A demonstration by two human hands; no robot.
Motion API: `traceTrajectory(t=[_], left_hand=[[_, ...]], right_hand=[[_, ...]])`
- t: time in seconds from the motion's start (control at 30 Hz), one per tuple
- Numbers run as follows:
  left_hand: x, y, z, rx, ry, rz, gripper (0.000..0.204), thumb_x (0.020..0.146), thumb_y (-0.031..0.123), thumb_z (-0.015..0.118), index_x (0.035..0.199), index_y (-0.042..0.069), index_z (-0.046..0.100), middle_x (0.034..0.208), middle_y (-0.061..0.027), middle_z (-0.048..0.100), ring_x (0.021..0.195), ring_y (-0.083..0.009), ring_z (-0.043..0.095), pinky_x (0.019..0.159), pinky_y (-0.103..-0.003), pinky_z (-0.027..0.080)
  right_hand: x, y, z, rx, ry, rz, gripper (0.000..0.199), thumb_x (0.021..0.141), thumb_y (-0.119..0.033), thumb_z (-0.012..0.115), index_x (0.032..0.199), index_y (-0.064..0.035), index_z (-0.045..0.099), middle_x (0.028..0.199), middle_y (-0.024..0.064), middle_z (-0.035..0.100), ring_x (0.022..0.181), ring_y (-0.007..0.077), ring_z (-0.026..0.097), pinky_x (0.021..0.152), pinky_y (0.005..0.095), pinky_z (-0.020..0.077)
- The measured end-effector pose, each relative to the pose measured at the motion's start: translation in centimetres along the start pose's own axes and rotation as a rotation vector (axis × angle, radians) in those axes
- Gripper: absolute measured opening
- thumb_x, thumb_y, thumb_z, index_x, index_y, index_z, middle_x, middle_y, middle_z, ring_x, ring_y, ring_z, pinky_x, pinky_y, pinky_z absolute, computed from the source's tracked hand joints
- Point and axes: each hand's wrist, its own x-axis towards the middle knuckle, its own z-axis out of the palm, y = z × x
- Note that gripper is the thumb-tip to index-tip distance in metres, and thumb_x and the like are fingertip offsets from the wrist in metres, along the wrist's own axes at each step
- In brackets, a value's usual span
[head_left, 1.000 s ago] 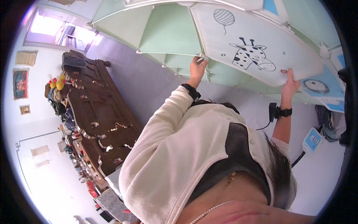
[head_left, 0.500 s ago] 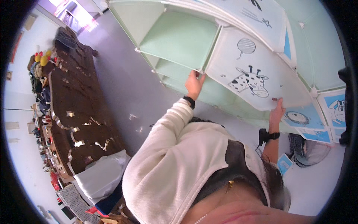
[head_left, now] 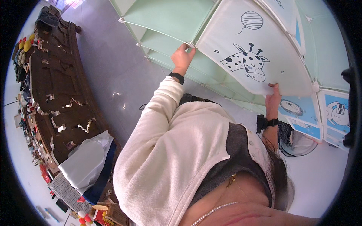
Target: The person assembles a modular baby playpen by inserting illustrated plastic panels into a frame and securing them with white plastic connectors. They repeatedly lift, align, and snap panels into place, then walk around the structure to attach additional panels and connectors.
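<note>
My left hand (head_left: 182, 58) is closed around the white corner connector (head_left: 191, 44) at the front edge of a pale green cube shelf (head_left: 169, 17). To its right, a white door panel (head_left: 241, 45) printed with a giraffe and a striped balloon stands swung out from the shelf front. My right hand (head_left: 273, 98) pinches this panel at its lower edge, around a small brown knob that the fingers partly cover. Below hang blue-and-white printed panels (head_left: 299, 109), close beside my right wrist. Both wrists wear black bands.
A dark wooden sofa (head_left: 62, 83) stands along the left, with a white cover (head_left: 88, 162) over its near end. Behind it runs a row of small items. A dark mesh bag (head_left: 296, 141) lies on the floor at the right, under the shelf.
The whole view has shifted, so shelf and hands appear higher and further left. Both hands keep their places on the connector and the door panel, which seems tilted a little more toward me.
</note>
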Motion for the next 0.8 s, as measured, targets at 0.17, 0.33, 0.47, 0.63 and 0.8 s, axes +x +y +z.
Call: traceTrajectory(t=[0.17,0.33,0.47,0.63,0.8], left_hand=[[0.0,-0.5,0.5,0.059,0.010,0.027,0.033,0.068,0.040,0.073,0.085,0.013,0.068,0.079,-0.0047,0.070,0.070,-0.0261,0.067,0.059,-0.037,0.051],[0.3,-0.9,0.8,0.058,0.039,0.082,0.033,0.068,0.041,0.074,0.085,0.013,0.069,0.079,-0.0055,0.070,0.070,-0.0272,0.067,0.059,-0.038,0.052],[0.3,-1.1,0.6,0.063,0.003,0.070,0.034,0.068,0.042,0.075,0.083,0.012,0.070,0.079,-0.0046,0.071,0.071,-0.0270,0.068,0.062,-0.038,0.052],[0.4,-0.9,0.6,0.077,-0.032,0.047,0.036,0.070,0.043,0.074,0.082,0.009,0.071,0.078,-0.0064,0.071,0.070,-0.0263,0.068,0.062,-0.036,0.053],[0.6,-0.3,0.5,0.072,-0.066,0.051,0.038,0.072,0.042,0.073,0.082,0.006,0.071,0.077,-0.0091,0.070,0.070,-0.0262,0.068,0.064,-0.035,0.053]], right_hand=[[-1.6,-0.6,1.8,0.062,0.042,-0.089,0.025,0.090,-0.010,0.059,0.113,-0.0019,0.052,0.104,0.0049,0.055,0.086,0.0168,0.059,0.081,0.0331,0.0480],[-2.4,-1.3,2.5,0.118,0.053,-0.089,0.023,0.089,-0.008,0.060,0.109,-0.0005,0.053,0.100,0.0054,0.056,0.082,0.0178,0.061,0.079,0.0328,0.0494],[-1.4,-1.1,2.9,0.032,0.030,-0.187,0.021,0.088,-0.007,0.060,0.107,0.0010,0.054,0.097,0.0055,0.058,0.079,0.0184,0.061,0.076,0.0327,0.0501],[-0.4,-0.3,3.1,0.140,0.097,-0.181,0.022,0.087,-0.004,0.059,0.108,0.0006,0.053,0.099,0.0058,0.058,0.080,0.0184,0.061,0.075,0.0340,0.0517],[-0.3,0.7,2.8,0.234,0.085,-0.209,0.028,0.086,0.001,0.057,0.113,-0.0025,0.052,0.105,0.0057,0.057,0.087,0.0176,0.058,0.075,0.0363,0.0538]])
